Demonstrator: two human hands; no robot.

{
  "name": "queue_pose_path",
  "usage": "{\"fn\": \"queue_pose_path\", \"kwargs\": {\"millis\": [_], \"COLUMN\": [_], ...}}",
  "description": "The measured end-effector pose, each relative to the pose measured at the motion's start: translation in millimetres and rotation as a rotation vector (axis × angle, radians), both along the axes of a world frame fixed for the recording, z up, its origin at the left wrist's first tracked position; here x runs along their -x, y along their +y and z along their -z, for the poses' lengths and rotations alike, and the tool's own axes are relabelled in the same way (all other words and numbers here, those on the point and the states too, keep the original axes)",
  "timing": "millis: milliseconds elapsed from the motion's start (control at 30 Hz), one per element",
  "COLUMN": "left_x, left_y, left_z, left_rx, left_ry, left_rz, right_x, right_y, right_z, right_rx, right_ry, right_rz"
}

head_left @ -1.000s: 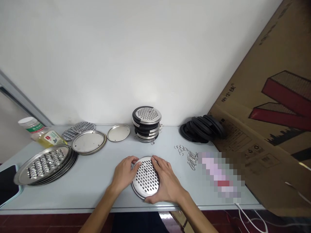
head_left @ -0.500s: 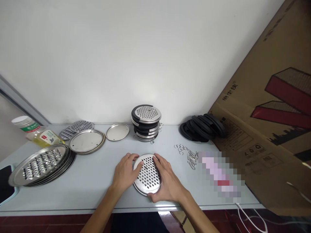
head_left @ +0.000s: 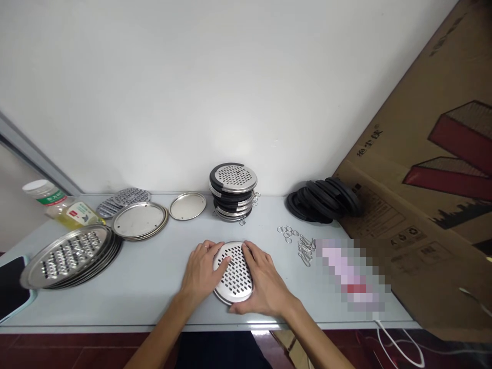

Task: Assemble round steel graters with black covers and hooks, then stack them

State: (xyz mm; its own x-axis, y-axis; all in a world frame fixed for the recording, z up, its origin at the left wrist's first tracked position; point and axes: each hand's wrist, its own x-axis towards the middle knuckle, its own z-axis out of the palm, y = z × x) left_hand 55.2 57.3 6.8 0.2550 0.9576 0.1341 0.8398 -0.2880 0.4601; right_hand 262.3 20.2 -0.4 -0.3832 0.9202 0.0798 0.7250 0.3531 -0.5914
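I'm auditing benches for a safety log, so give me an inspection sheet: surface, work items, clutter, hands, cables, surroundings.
Surface: pale table, items spread across it.
Work items: perforated disc between the hands; stack of black-trimmed discs behind; grater discs and plain plates at left; black rings, small metal rings and metal clips at right.
Clutter: phone at left edge; white-capped bottle; pixelated item at right, unidentifiable.
Hands: left hand holds the disc, thumb on its face; right hand grips its right side.
Cables: white cable at front right.
Surroundings: white wall behind; cardboard box at right.
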Motion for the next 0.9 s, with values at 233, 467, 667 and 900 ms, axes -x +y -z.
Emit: {"fn": "queue_pose_path", "kwargs": {"millis": [233,467,667,900], "left_x": [5,6,2,2], "left_y": [-12,-14,-14,-14], "left_z": [0.4,-1.5,-6.0,-3.7], "left_rx": [-0.145,-0.096,-0.045,-0.064], "left_ry": [-0.018,0.078,0.075,0.039], "left_rz": [0.322,0.451,0.395,0.382], "right_x": [0,-45,-137,-228], "right_y": [-3,10,54,84], "right_z": [4,-5,-62,-84], "right_rx": [-0.018,-0.179,-0.522,-0.39], "right_ry": [0.066,0.365,0.143,-0.026], "right_rz": [0.036,0.169,0.788,0.942]}}
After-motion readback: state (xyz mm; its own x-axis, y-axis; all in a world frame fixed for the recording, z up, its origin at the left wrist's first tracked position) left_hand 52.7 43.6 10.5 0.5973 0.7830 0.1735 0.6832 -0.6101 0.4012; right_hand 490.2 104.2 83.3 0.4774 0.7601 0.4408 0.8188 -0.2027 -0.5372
